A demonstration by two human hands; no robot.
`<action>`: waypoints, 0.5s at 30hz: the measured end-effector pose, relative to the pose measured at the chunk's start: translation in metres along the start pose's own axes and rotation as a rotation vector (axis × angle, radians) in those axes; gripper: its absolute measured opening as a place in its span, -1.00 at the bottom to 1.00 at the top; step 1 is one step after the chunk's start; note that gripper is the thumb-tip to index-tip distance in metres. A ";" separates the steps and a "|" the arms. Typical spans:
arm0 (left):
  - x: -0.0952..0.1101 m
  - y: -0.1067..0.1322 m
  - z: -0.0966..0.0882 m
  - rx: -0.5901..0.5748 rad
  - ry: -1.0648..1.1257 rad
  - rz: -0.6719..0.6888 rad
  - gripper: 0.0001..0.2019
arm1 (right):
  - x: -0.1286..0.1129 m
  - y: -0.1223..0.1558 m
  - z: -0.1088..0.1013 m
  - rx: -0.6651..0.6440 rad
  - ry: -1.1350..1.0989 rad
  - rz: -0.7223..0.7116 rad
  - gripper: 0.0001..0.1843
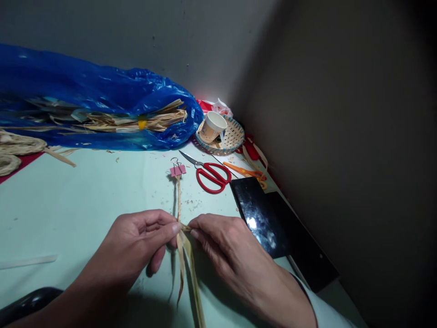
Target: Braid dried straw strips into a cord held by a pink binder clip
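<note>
A thin twisted cord of dried plant strips (179,196) runs down from a pink binder clip (177,171) on the table. My left hand (143,241) is closed, its thumb and forefinger pinching the cord's lower end. Just right of it, my right hand (228,248) pinches one strip that leaves the cord sideways. Below my fingers two loose strips (191,264) hang down, a short pale one and a longer greenish one. My left thumb partly hides the point where the strips meet.
Red-handled scissors (213,176) and orange scissors (244,171) lie beyond my right hand. A woven basket (235,134) holds a paper cup (213,127). Along the wall, a blue plastic bag (112,82) contains dried strips. Dark flat panels (259,218) lie at right, coiled cord (22,143) at left.
</note>
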State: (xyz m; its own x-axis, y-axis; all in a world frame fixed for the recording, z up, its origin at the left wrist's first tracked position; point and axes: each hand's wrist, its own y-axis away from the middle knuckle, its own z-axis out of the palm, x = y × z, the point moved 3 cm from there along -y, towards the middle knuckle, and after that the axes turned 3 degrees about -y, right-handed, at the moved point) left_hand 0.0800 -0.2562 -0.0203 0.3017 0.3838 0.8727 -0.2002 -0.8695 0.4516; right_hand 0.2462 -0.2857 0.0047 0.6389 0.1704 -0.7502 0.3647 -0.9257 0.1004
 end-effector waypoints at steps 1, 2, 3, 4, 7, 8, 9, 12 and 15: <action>-0.001 -0.001 0.000 0.010 0.010 0.014 -0.72 | 0.000 0.000 0.000 0.005 0.013 0.009 -0.75; -0.001 -0.001 0.000 0.012 0.017 0.018 -0.73 | 0.000 0.001 0.000 0.014 0.025 0.023 -0.74; -0.002 -0.002 0.000 0.005 0.019 0.014 -0.74 | 0.000 0.002 0.000 0.027 0.034 0.035 -0.74; -0.003 -0.003 0.000 -0.008 0.018 0.005 -0.73 | -0.001 0.004 0.000 0.041 0.041 0.047 -0.74; -0.004 -0.004 0.000 -0.045 -0.009 -0.014 -0.69 | -0.006 0.010 0.005 0.072 0.061 0.005 -0.80; -0.004 -0.004 0.000 -0.053 -0.012 -0.016 -0.69 | -0.008 0.013 0.008 0.089 0.081 -0.028 -0.84; -0.004 -0.004 -0.001 -0.060 -0.011 -0.022 -0.68 | -0.011 0.015 0.011 0.117 0.110 -0.048 -0.88; -0.008 -0.005 -0.002 -0.107 0.025 -0.051 -0.68 | -0.013 0.019 0.025 0.228 0.228 -0.004 -0.83; -0.012 -0.005 -0.003 -0.161 0.087 -0.041 -0.70 | -0.011 0.019 0.040 0.288 0.311 -0.006 -0.81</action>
State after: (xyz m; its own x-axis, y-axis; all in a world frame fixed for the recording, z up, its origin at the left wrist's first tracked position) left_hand 0.0751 -0.2559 -0.0323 0.2326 0.4491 0.8627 -0.3385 -0.7942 0.5047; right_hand 0.2191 -0.3187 -0.0111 0.8275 0.2288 -0.5128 0.1927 -0.9735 -0.1233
